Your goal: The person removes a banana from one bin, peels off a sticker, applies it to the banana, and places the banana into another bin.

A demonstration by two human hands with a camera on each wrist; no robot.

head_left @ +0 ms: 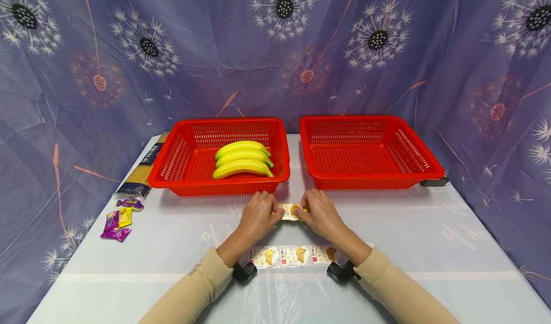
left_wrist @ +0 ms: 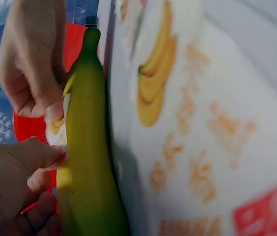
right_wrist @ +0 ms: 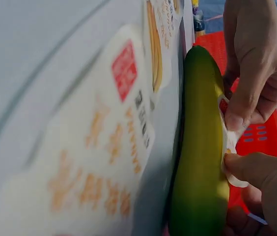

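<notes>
Both hands meet at the front of the desk point(head_left: 387, 228), just before the two red baskets. The left hand point(head_left: 257, 217) and the right hand point(head_left: 319, 213) each have a narrow grip, pinching one end of a small sticker point(head_left: 289, 211) between thumb and fingertips. In the head view the banana point(left_wrist: 87, 162) under the sticker is almost fully hidden by the hands; only the wrist views show it, lying on the desk, with both ends cut off or covered. The print on the sticker is too small to read. A sticker strip point(head_left: 292, 255) lies near the wrists; in the wrist views it is blurred. Three bananas point(head_left: 242, 159) rest in the left basket point(head_left: 172, 171). The right basket point(head_left: 430, 168) stands beside it.
</notes>
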